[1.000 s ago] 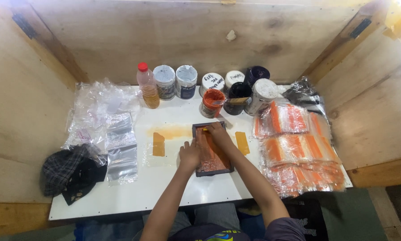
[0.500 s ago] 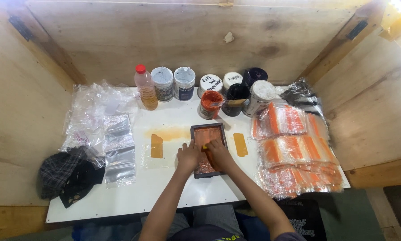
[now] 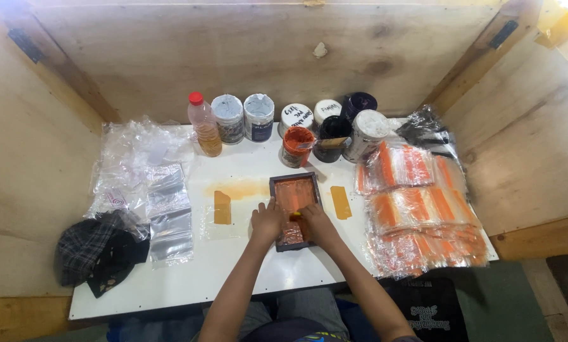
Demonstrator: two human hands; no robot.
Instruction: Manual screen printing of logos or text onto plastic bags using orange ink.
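A person's left hand (image 3: 266, 220) presses flat on the left edge of a small dark-framed printing screen (image 3: 294, 209), fingers spread over the frame, while the right hand (image 3: 314, 223) grips a small squeegee-like tool (image 3: 296, 215) on the orange-inked mesh near the frame's lower half. The rectangular screen lies at the middle of a white table (image 3: 233, 278), its mesh glossy with wet orange ink. Just left of it, a clear plastic bag (image 3: 224, 212) carries an orange rectangle beneath a smeared orange stain; a second orange rectangle (image 3: 341, 202) lies just right of the frame. Behind stands an open tub of orange ink (image 3: 296, 145), flanked by lidded round jars and a red-capped plastic bottle (image 3: 205, 125). Stacks of printed bags (image 3: 417, 209) crowd the right side, blank crinkled bags (image 3: 151, 190) the left, beside a dark checked cloth (image 3: 91, 250).
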